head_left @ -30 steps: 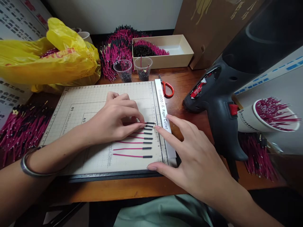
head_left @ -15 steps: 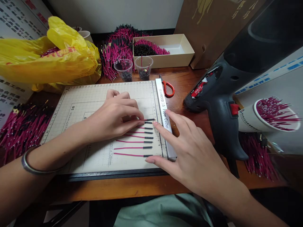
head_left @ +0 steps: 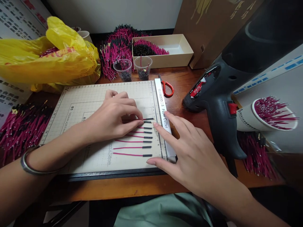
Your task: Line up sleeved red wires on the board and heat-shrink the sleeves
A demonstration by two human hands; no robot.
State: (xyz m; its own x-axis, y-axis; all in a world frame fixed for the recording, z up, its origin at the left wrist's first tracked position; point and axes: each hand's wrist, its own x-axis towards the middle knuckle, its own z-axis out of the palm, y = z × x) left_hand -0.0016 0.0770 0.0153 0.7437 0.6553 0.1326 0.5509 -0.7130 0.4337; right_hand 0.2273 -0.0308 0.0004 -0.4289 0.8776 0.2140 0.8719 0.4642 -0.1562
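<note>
Your left hand (head_left: 113, 118) sits mid-frame on the cutter board (head_left: 78, 104), fingers bunched together, thumb & index tips pinched on the top wire (head_left: 148, 119), just left of its black sleeve. That wire heads the row of wires (head_left: 132, 147): thin magenta leads, each w/ a black sleeve at the right end, lying parallel & side by side on the board, sleeves lined up near the white guide rail (head_left: 163, 116). Your right hand (head_left: 194, 157) comes in from lower right, palm down, fingers spread apart, gripping nothing. Its index tip is right at the sleeve ends near the top of the row, beside the rail; can't tell if it actually touches. Its thumb tip rests at the board's lower edge, just right of the bottom wire. A metal bracelet (head_left: 28, 164) is on your left wrist, lower left. Above the rail's far end, red-handled scissors (head_left: 167, 88) lie on the wooden desk (head_left: 182, 82). Right of center a dark heat gun (head_left: 220, 110) stands w/ its body tilted, and a white paper cup (head_left: 248, 118) full of magenta wires lies tipped at the right edge. Top center: two clear cups (head_left: 132, 69) just above the board, w/ a cardboard box (head_left: 175, 50) behind them holding more wires. A yellow bag (head_left: 47, 56) fills the upper left, and a loose wire pile (head_left: 21, 126) lies at the left edge.
</note>
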